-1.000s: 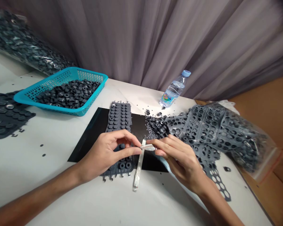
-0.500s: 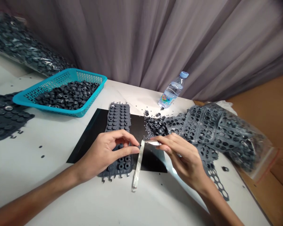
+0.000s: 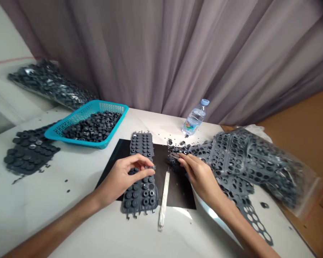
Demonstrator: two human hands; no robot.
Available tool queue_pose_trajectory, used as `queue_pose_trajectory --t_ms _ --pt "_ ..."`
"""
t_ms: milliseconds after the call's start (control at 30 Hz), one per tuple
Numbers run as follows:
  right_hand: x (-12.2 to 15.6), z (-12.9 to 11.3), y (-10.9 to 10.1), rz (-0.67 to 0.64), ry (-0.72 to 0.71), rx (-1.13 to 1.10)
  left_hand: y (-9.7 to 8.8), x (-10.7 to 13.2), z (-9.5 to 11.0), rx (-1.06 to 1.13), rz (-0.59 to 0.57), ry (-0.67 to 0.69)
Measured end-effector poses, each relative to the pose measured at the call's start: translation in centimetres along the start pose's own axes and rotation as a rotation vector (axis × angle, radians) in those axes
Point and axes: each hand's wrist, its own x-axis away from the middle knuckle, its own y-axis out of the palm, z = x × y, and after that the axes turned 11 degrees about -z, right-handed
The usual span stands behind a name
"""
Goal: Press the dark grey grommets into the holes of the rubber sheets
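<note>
My right hand (image 3: 200,175) pinches metal tweezers (image 3: 175,155), whose tips are over a pile of small dark rubber pieces (image 3: 174,165) at the mat's right edge. My left hand (image 3: 126,173) is curled over a dark grey moulded rubber sheet (image 3: 141,143) with rows of round knobs, some with holes. Its thumb and forefinger come close together; whatever is between them is too small to make out. Under the sheet lies a black mat (image 3: 180,193). A thin whitish wrapped stick (image 3: 164,200) rests between my hands, partly on the mat.
A turquoise basket (image 3: 104,144) of dark rubber rings stands at left, before a filled plastic bag (image 3: 54,84). Another knobbed sheet (image 3: 29,157) lies further left. A water bottle (image 3: 194,118) stands at the back. Perforated rubber sheets (image 3: 228,152) and a clear bag (image 3: 285,182) occupy the right.
My right hand with the tweezers has moved from the stick's top end to the pile of pieces. My left hand has drawn away from the stick, over the sheet. The camera view has shifted.
</note>
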Motion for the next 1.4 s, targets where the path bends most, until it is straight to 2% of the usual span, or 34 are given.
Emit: queue_pose_trajectory --t_ms 67,167,300,367,467,567,633,700,767,833,867,933,967,1033,1067,1100,1133,1233,1400 --pt "-2.1 0.0 0.3 -0.031 0.023 0.075 -2.4 -0.2 -0.1 -0.126 0.101 0.040" --pt "-6.3 0.0 0.7 -0.092 0.104 0.237 -7.7 0.0 -0.4 -0.390 0.306 0.086" --pt "-12.4 -0.2 1.8 -0.123 0.126 0.298 -15.5 0.2 -1.6 -0.727 0.457 0.075" --pt "-14.8 -0.4 2.4 -0.129 0.150 0.320 -18.7 -0.2 -2.3 -0.832 0.469 0.017" --pt "-17.1 -0.7 3.3 -0.128 0.190 0.349 -22.0 -1.4 -3.3 -0.943 0.488 -0.038" --pt "-18.3 -0.6 3.9 -0.126 0.218 0.375 -23.3 -2.2 -3.8 -0.979 0.494 -0.024" --pt "-18.7 -0.4 4.1 -0.130 0.234 0.384 -23.0 -2.4 -3.9 -0.995 0.509 0.007" --pt "-19.0 -0.3 4.2 -0.142 0.250 0.378 -21.6 -2.3 -3.6 -1.007 0.540 0.050" --pt "-19.1 -0.4 3.9 -0.158 0.261 0.356 -18.8 -2.1 -3.0 -0.992 0.552 0.111" --pt "-18.7 -0.9 3.3 -0.174 0.244 0.322 -14.8 -1.6 -2.2 -0.905 0.485 0.210" --pt "-18.2 -1.1 2.8 -0.183 0.222 0.302 -12.7 -1.3 -1.7 -0.844 0.410 0.255" --pt "-16.4 -1.8 1.4 -0.209 0.140 0.254 -8.4 -0.3 -1.1 -0.725 0.165 0.292" --pt "-15.0 -2.1 0.6 -0.237 0.084 0.225 -6.6 0.3 -0.9 -0.696 0.021 0.272" --pt "-11.5 -2.5 -1.0 -0.337 -0.049 0.158 -3.9 1.4 -0.7 -0.684 -0.179 0.235" --pt "-9.6 -2.7 -1.8 -0.416 -0.143 0.109 -3.1 1.8 -0.7 -0.685 -0.242 0.211" --pt "-7.8 -2.9 -2.4 -0.500 -0.281 0.003 -2.5 2.1 -0.8 -0.693 -0.278 0.193" --pt "-6.2 -3.1 -2.9 -0.564 -0.354 -0.082 -2.3 2.3 -0.9 -0.705 -0.296 0.178" --pt "-3.1 -3.6 -3.7 -0.651 -0.377 -0.164 -2.2 2.3 -1.2 -0.752 -0.297 0.162" --pt "-2.6 -4.3 -3.7 -0.724 -0.357 -0.064 -2.2 1.9 -1.4 -0.787 -0.311 0.187"
